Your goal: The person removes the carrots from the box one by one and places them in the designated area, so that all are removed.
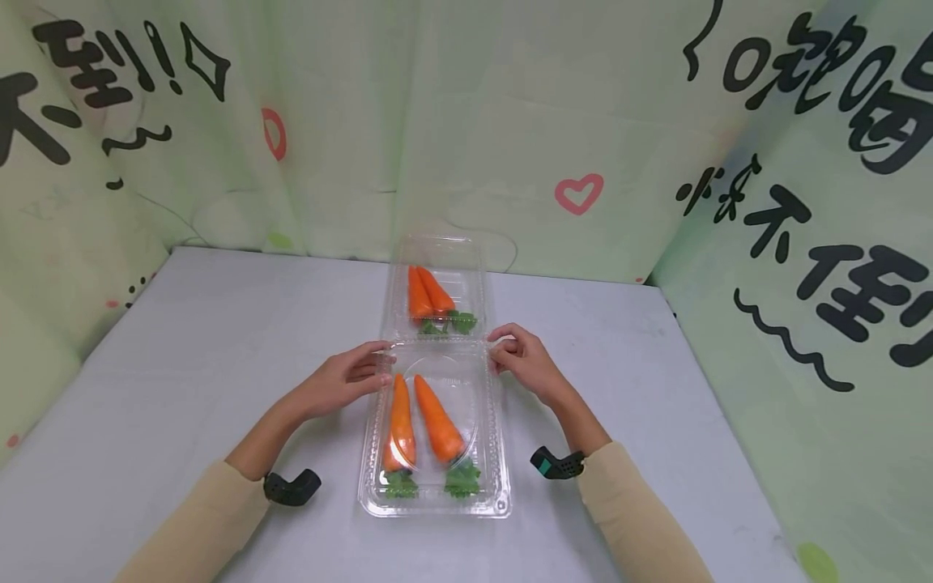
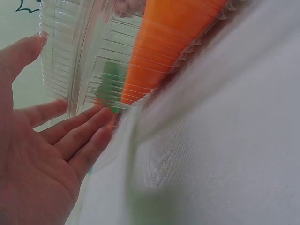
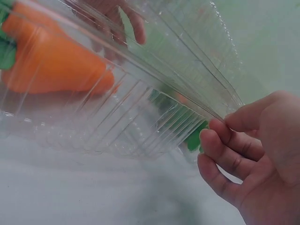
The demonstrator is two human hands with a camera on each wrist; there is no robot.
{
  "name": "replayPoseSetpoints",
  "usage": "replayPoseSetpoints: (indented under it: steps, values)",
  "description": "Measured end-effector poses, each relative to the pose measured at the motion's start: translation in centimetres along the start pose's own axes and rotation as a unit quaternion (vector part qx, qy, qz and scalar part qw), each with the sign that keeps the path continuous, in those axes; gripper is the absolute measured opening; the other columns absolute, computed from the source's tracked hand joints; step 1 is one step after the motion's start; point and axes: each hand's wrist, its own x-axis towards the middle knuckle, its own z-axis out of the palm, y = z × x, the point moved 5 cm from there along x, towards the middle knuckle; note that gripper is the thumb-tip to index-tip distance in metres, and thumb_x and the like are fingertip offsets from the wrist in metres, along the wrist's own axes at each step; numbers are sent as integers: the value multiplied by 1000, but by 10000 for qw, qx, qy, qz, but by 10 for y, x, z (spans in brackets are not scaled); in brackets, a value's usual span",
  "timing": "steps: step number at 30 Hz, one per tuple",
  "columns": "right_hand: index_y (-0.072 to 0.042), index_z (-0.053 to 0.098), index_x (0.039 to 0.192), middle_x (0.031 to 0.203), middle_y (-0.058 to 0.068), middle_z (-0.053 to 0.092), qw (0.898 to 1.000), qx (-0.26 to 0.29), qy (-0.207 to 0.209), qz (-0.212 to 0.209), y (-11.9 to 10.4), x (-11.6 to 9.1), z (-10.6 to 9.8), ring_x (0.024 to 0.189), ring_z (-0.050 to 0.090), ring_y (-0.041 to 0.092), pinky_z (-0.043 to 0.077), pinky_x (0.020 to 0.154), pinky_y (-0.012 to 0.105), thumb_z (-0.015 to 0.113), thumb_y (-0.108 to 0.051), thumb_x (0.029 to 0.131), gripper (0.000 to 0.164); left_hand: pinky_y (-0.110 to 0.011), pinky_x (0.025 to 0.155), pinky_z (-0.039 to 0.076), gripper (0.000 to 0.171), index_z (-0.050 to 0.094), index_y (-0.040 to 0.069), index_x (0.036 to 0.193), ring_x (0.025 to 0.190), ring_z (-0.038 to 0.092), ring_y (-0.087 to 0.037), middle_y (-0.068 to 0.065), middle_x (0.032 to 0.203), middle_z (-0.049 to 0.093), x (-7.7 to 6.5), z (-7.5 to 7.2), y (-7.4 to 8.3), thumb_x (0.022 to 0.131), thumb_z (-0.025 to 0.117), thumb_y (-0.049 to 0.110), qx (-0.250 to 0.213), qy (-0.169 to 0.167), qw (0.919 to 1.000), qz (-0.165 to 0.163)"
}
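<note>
I had one clear plastic clamshell [image 1: 433, 510] open on the table [image 1: 182, 389]: ribbed walls, base nearer, hinge across the middle, lid [image 1: 437, 248] beyond and tilted up. Right edge was pinched close to the hinge. Base held two orange carrots with green tops, tips toward the hinge: left carrot [image 1: 400, 421] nearly straight, right carrot [image 1: 439, 423] slanted, apart from it. Two more carrots [image 1: 419, 295] showed through the lid, tips away; couldn't tell if inside or behind.
</note>
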Motion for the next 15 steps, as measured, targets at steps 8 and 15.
replayPoseSetpoints:
  steps: [8, 15]
  values:
    - [4, 50, 108, 80, 5, 62, 9999, 59, 73, 39, 22, 11, -2, 72, 60, 15, 58, 77, 32, 52, -5, 96, 15, -45, 102, 47, 62, 36, 9, 147, 130, 52, -35, -18, 140, 54, 2, 1, 1, 95, 61, 32, 65, -2, 10000, -33]
    - [1, 51, 105, 78, 3, 61, 9999, 53, 135, -89, 35, 17, -2, 72, 59, 13, 58, 76, 32, 54, -8, 97, 13, -46, 102, 47, 62, 36, 10, 147, 130, 52, -35, -17, 141, 53, 2, 1, 0, 95, 60, 34, 139, 31, 9998, -117]
